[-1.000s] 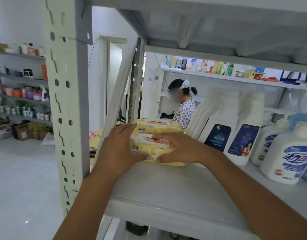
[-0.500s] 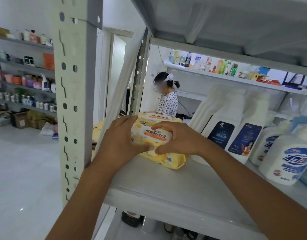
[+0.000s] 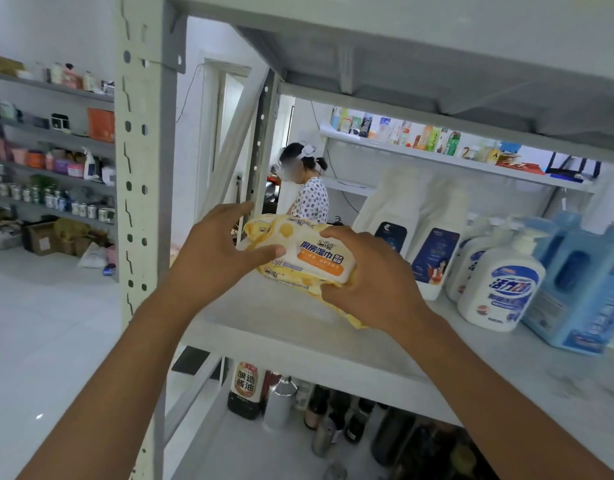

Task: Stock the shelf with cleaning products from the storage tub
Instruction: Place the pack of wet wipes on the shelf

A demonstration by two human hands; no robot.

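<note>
Wipes: a yellow wet-wipes pack [image 3: 316,261], tilted, low over the left part of the shelf [image 3: 281,327]; whether its underside touches the board I cannot tell.
Right hand: the right hand [image 3: 375,289] has its fingers curled tight round the pack's right, nearer end.
Left hand: the left hand [image 3: 212,258] lays its thumb on the top face, fingers stretched out past the far edge, not closed.
Long axis: left to right, spanning the two hands.
Neighbours: white detergent bottles [image 3: 433,251] just beside on the right.
Likely next: lower it flat, clear of those bottles.
</note>
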